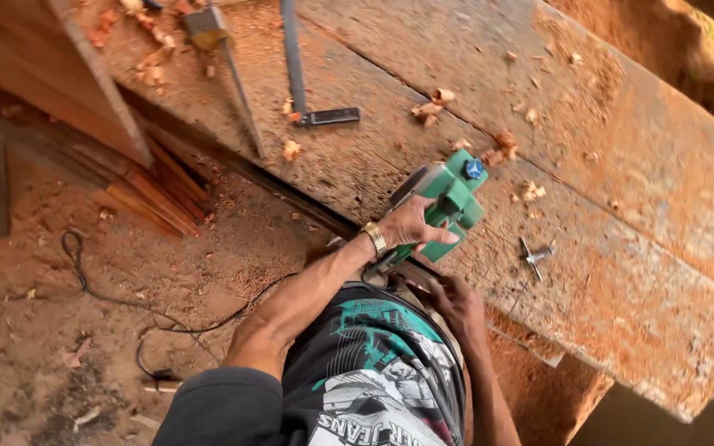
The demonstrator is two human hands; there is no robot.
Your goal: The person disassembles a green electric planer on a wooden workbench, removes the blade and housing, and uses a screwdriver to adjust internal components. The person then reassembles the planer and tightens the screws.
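Note:
My left hand (411, 227), a gold band at its wrist, grips the rear handle of a green electric planer (448, 202) with a blue knob. The planer sits on the near edge of a wide, rough wooden plank (621, 165). My right hand (459, 304) is lower, against the plank's near edge just below the planer. Its fingers are curled, and what they hold is hidden.
A metal square (316, 116), a hammer-like tool (208, 29) and a small metal key (535, 254) lie on the plank among wood shavings (427, 107). Reddish boards (159, 194) are stacked at the left. A black cable (126, 306) loops over the sawdust-covered ground.

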